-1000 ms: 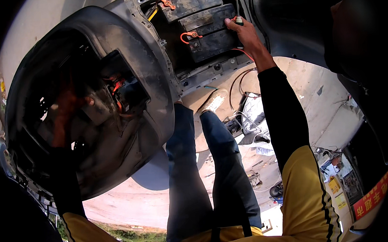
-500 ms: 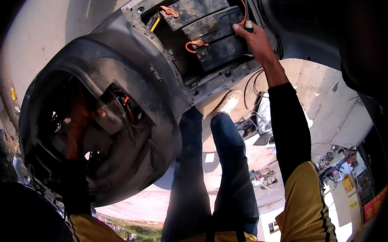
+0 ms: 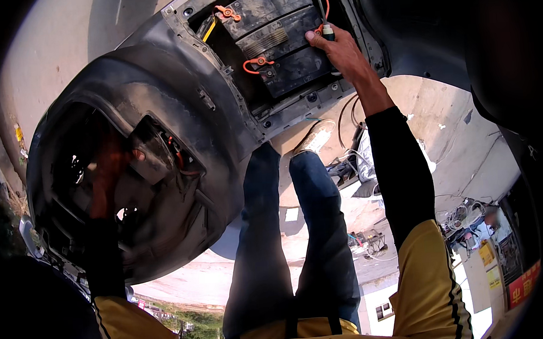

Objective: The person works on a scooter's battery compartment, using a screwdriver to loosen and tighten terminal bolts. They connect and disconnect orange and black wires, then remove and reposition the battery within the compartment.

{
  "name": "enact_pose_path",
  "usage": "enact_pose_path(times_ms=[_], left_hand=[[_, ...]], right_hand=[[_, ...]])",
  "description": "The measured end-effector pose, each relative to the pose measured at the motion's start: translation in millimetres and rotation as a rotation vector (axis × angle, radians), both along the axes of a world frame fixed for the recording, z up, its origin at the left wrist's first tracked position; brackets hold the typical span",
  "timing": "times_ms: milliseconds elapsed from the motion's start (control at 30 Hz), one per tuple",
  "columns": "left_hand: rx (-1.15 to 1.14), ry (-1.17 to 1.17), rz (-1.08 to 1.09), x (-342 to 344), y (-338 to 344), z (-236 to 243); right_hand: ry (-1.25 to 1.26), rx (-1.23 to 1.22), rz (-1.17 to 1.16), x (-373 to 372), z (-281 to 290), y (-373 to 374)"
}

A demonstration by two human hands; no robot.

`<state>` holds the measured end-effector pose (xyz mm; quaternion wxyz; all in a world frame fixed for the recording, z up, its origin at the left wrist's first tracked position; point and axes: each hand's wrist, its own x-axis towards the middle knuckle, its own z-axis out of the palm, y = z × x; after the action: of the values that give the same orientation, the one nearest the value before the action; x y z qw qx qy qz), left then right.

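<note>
Several black batteries [image 3: 277, 40] lie side by side in the open bay of a dark plastic vehicle body [image 3: 174, 70]. Orange leads [image 3: 258, 64] are fixed to their terminals. My right hand [image 3: 348, 55] is closed around a screwdriver [image 3: 328, 32] with a dark green and white handle, its thin shaft pointing away over the batteries. The thumb rests against a battery beside an orange terminal. Deep in the shaded opening, my left hand [image 3: 113, 162] is beside a grey box [image 3: 152, 154], with a fingertip at the box's edge. Darkness and blur hide most of its fingers.
Orange-red wires [image 3: 179, 156] run beside the grey box. A metal rim [image 3: 233, 85] with holes frames the battery bay. On the ground lie cables and a silvery bag [image 3: 364, 158], near my shoe [image 3: 314, 136]. More cables and small parts [image 3: 467, 217] lie at right.
The view has shifted slightly. My right hand has moved left with the screwdriver, whose shaft now shows plainly. My left hand stays beside the grey box.
</note>
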<state>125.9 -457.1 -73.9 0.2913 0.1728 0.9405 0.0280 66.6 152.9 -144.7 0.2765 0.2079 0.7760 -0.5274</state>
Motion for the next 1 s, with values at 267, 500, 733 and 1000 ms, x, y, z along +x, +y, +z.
enact_pose_path(times_ms=[267,500,733,1000], left_hand=[[-0.057,-0.122,0.116,0.1,-3.7,11.0],[0.053,0.056,0.043,-14.2,43.3,32.7],[-0.114,0.047,0.351,4.7,78.1,156.1],[0.130,0.746,0.238,112.2,104.8,347.3]], right_hand=[[0.087,0.007,-0.032,-2.3,-15.5,-7.1],[0.033,0.182,0.000,12.4,-4.8,-7.1],[0.300,0.362,-0.099,58.9,45.6,-18.8],[0.395,0.104,-0.301,165.3,109.8,-45.9]])
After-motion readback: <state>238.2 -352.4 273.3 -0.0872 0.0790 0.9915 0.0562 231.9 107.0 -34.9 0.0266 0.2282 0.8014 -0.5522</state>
